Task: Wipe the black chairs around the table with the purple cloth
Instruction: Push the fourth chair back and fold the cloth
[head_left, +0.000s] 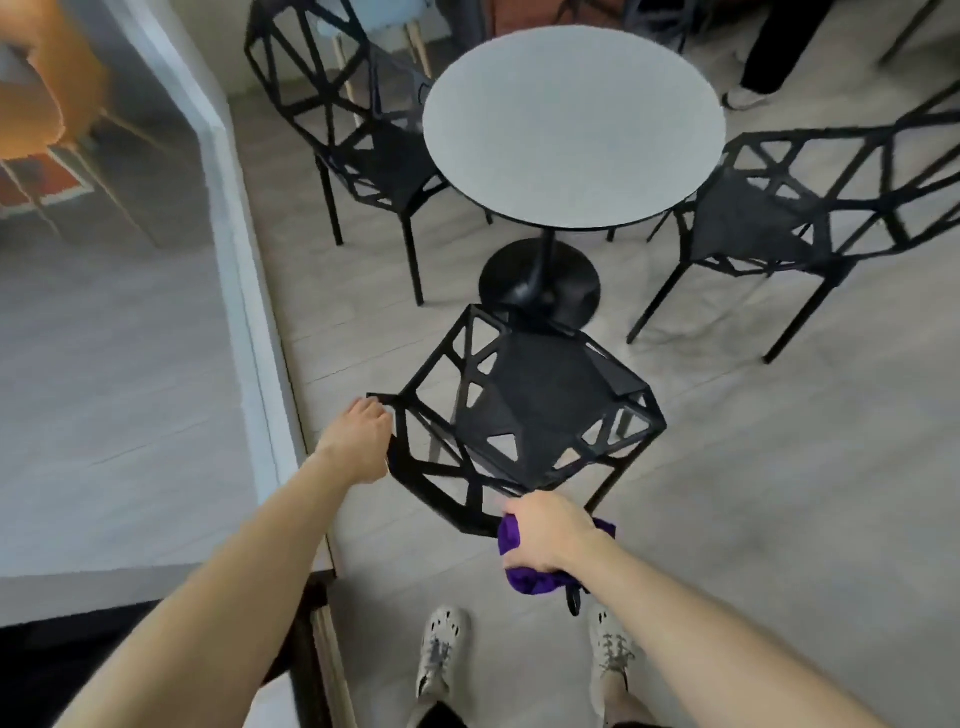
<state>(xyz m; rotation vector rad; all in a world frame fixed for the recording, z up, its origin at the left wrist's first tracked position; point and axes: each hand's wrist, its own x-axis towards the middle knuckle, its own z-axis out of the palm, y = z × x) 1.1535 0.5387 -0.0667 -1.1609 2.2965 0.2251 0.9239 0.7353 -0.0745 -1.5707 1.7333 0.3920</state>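
Observation:
A black lattice chair (540, 400) stands right in front of me, its seat facing the round table. My left hand (361, 441) grips the left end of its backrest top. My right hand (545, 532) is shut on the bunched purple cloth (530, 579), pressed against the right part of the backrest rim. A second black chair (358, 135) stands at the far left of the table and a third black chair (810, 208) at the right.
The round grey table (571, 130) on a black pedestal base (540, 283) sits beyond the near chair. A glass partition with a white frame (244, 291) runs along the left. Another person's leg and shoe (748, 93) show at the top right. My shoes (441, 649) are below.

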